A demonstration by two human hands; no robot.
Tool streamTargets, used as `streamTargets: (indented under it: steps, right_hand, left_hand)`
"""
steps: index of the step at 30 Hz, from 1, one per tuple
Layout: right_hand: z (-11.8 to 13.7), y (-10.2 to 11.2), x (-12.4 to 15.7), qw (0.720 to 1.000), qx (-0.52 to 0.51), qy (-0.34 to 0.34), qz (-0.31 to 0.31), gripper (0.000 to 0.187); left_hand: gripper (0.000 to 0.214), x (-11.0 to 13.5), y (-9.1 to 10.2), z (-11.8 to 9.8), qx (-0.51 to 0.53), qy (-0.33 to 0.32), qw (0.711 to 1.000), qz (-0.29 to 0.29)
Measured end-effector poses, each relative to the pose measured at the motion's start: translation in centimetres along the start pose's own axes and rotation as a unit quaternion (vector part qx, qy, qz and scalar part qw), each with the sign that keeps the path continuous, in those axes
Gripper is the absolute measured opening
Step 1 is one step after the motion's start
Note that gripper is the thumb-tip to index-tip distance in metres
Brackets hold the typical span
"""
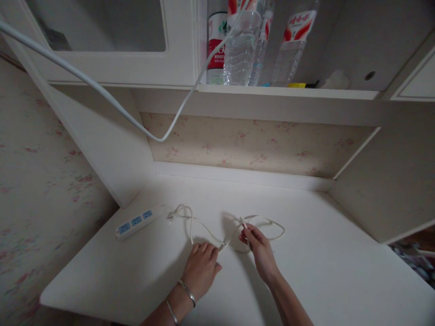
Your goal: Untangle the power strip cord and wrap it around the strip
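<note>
A white power cord [204,225] lies in loose loops on the white desk. It runs from a white power strip [136,222] with blue sockets at the left, and a plug-like end [171,216] shows beside the strip. My left hand [201,268], with two silver bangles on its wrist, is closed over the cord low on the desk; its fingertips are hidden. To its right, my right hand [258,249] pinches a length of the cord between thumb and fingers, slightly raised. More cord loops behind that hand on the desk.
A thick white cable [118,106] hangs across the upper left, close to the camera. Clear plastic bottles [242,50] stand on a shelf above. The desk [319,253] is bounded by a back ledge [244,175] and a cabinet side panel [387,181].
</note>
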State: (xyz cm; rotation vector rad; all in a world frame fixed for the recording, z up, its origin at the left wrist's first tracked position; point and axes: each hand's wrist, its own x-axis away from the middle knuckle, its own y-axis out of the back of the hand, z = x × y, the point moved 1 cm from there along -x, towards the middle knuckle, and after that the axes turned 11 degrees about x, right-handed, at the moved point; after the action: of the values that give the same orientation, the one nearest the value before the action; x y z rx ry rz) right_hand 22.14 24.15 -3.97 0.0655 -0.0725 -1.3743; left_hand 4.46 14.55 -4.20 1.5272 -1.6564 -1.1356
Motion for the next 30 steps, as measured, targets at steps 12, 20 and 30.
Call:
streamTargets:
  steps: [12, 20, 30]
  right_hand:
    - [-0.8, -0.7, 1.7, 0.929, 0.287, 0.208, 0.110, 0.030]
    - [1.4, -0.7, 1.6, 0.802, 0.520, 0.286, 0.067, 0.045]
    - [3.3, 2.4, -0.1, 0.691, 0.649, 0.312, 0.062, 0.028]
  left_hand:
    - [0.024, -2.1, -1.3, -0.5, 0.325, 0.069, 0.942, -0.048]
    - [0.034, -3.6, -0.8, -2.0, 0.463, 0.119, 0.874, -0.085]
    - [0.018, -3.5, -0.3, -1.5, 0.177, 0.063, 0.958, -0.218]
